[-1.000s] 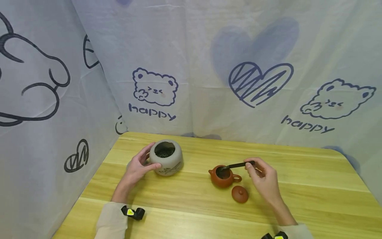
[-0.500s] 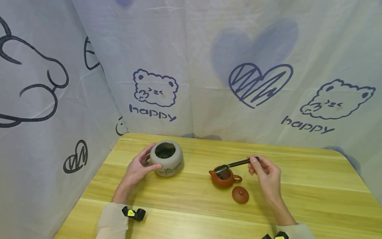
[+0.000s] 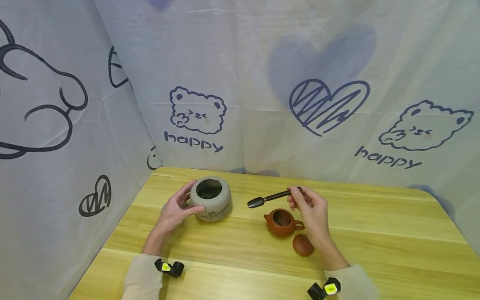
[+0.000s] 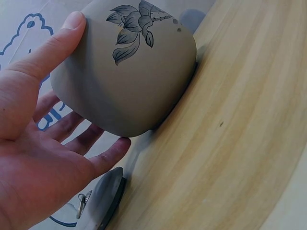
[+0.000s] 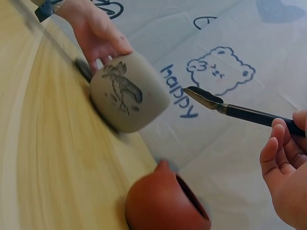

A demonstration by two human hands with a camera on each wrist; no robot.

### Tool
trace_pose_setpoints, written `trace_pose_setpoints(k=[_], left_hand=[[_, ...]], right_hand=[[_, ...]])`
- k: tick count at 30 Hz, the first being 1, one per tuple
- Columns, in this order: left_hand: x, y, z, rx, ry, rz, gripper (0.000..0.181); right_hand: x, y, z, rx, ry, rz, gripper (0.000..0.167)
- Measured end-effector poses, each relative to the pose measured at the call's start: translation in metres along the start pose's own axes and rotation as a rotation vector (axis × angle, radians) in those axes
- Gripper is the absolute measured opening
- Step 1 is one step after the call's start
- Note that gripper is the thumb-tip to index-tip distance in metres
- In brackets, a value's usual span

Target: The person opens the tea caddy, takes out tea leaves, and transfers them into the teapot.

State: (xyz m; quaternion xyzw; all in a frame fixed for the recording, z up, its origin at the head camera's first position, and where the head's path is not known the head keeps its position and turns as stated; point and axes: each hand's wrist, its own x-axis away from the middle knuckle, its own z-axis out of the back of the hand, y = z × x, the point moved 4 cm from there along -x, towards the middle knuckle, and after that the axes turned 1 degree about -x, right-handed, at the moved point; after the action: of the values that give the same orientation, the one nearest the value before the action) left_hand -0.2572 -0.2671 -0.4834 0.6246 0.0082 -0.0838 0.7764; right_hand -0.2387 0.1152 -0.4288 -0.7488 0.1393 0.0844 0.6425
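Note:
My left hand [image 3: 175, 211] holds the side of a round grey tea jar [image 3: 213, 206] on the table, thumb in front and fingers behind. Dark tea leaves [image 3: 210, 192] show through its wide mouth. With thumb and fingers my right hand [image 3: 314, 211] pinches the dark handle of a tea scoop [image 3: 256, 203]. The scoop's bowl is in the air between the jar and a small reddish-brown clay teapot [image 3: 279, 229]. This teapot stands uncovered, its spout to the left, with something dark inside. Its round lid [image 3: 303, 246] lies just in front, partly behind my right wrist.
A grey lid [image 4: 101, 199] with a metal ring lies on the table beside the jar, below my left hand in the left wrist view. Behind the wooden table [image 3: 240, 258] hangs a printed cloth [image 3: 255, 83], and another stretch of cloth closes the left side.
The scoop has come up out of the teapot and moved left toward the jar, my right hand with it. My left hand and the jar have stayed in place.

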Motion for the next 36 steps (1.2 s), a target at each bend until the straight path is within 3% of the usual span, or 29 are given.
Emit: trace_pose_setpoints(k=[7,23,29,36], left_hand=[[-0.001,0.000,0.001,0.004,0.000,0.008,0.087],[0.000,0.001,-0.001,0.009,0.001,0.022,0.088],[-0.001,0.001,-0.002,0.011,0.004,0.024,0.087],[0.001,0.002,-0.002,0.003,0.007,0.032,0.087]], right_hand=[[-0.014,-0.001,-0.034,0.013,-0.083,0.030,0.029],[-0.038,0.001,-0.103,0.105,-0.189,0.148,0.023],[-0.041,0.007,-0.121,0.201,-0.209,0.156,0.017],[-0.042,0.010,-0.140,0.369,-0.257,0.241,0.014]])
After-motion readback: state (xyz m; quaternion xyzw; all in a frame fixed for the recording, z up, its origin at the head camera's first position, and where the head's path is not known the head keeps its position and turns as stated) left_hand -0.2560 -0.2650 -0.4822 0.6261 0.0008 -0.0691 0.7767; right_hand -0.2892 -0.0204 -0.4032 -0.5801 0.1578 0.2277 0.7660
